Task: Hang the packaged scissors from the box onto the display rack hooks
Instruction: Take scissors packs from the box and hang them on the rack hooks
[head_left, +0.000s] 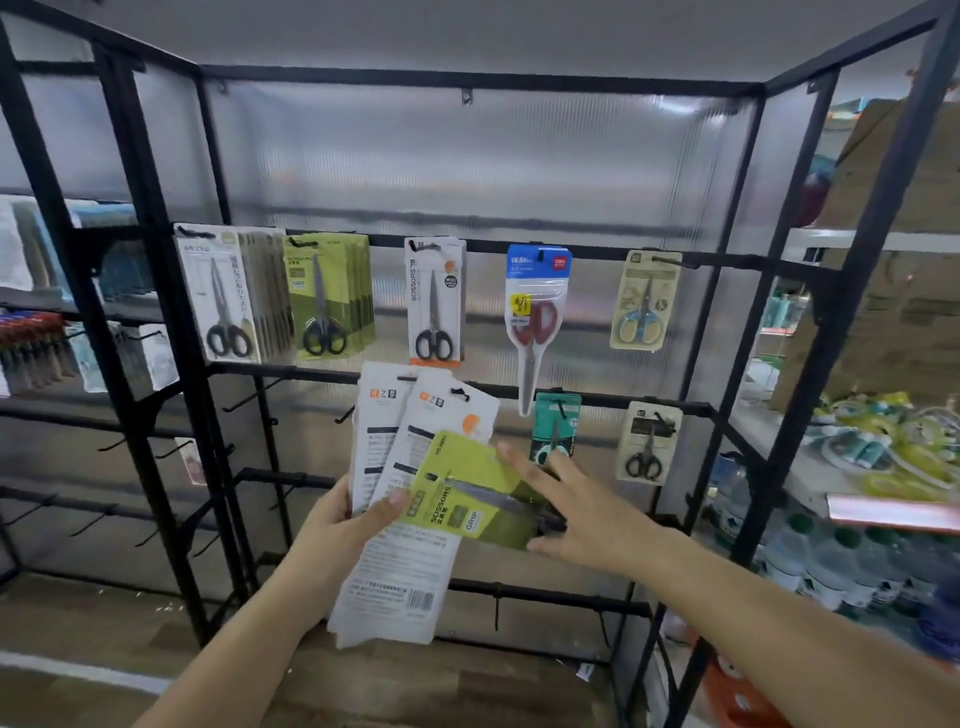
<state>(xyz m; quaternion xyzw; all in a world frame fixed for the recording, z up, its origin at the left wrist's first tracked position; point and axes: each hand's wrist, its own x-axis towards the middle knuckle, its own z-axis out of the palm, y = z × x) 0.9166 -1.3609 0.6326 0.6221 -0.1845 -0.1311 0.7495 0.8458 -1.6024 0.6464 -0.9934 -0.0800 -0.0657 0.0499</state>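
My left hand (349, 525) grips a fanned stack of white scissors packs (410, 452), backs facing me, with a green scissors pack (467, 493) lying across the front under my thumb. My right hand (566, 512) is spread with straight fingers, touching the right end of the green pack. The black display rack (519, 254) stands right in front. On its upper bar hang white packs (228, 296), green packs (324, 299), a white-orange pack (435, 301), red-handled scissors (535, 317) and a small beige pack (644, 301). The box is out of view.
The lower bar carries a teal pack (557, 421) and another beige pack (648, 441). Several bare hooks (249, 400) stick out at lower left. Shelves with goods stand at left (36, 353) and right (883, 447); water bottles (831, 566) sit low on the right.
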